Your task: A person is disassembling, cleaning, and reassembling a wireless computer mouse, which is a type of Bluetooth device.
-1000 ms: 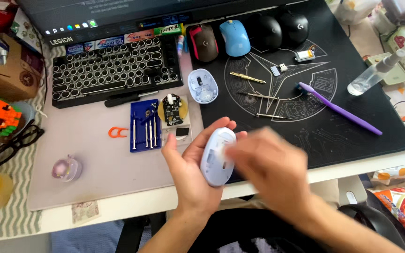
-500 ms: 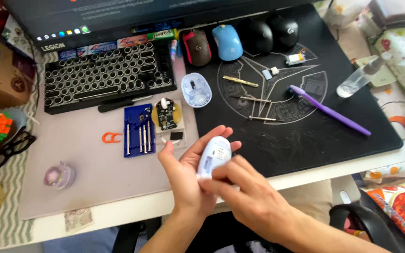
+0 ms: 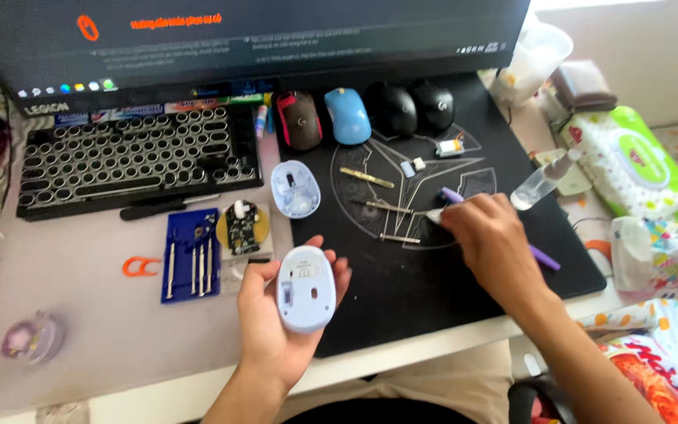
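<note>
- The left hand (image 3: 280,334) lies palm up with its fingers curled a little, like a cup, so the mouse bottom shell (image 3: 305,289) rests in it and does not slip. The shell's flat underside faces up, so it is easy to look at.
- The right hand (image 3: 494,243) is over the black desk mat (image 3: 433,298), its fingers closed on the purple toothbrush (image 3: 539,255) near the brush end (the long handle sticks out behind the hand).
- Just beside that hand lie a few thin metal tools (image 3: 366,177), spread flat and apart so each one is easy to pick.
- A white mouse top cover (image 3: 295,188) lies open-side up by the mat's left edge.
- Next to it a small round circuit board (image 3: 242,226) sits alone, and a blue screwdriver tray (image 3: 190,255) keeps its bits in a row.
- 4 whole mice (image 3: 348,115) wait in a line under the monitor, with the keyboard (image 3: 131,153) to their left.
</note>
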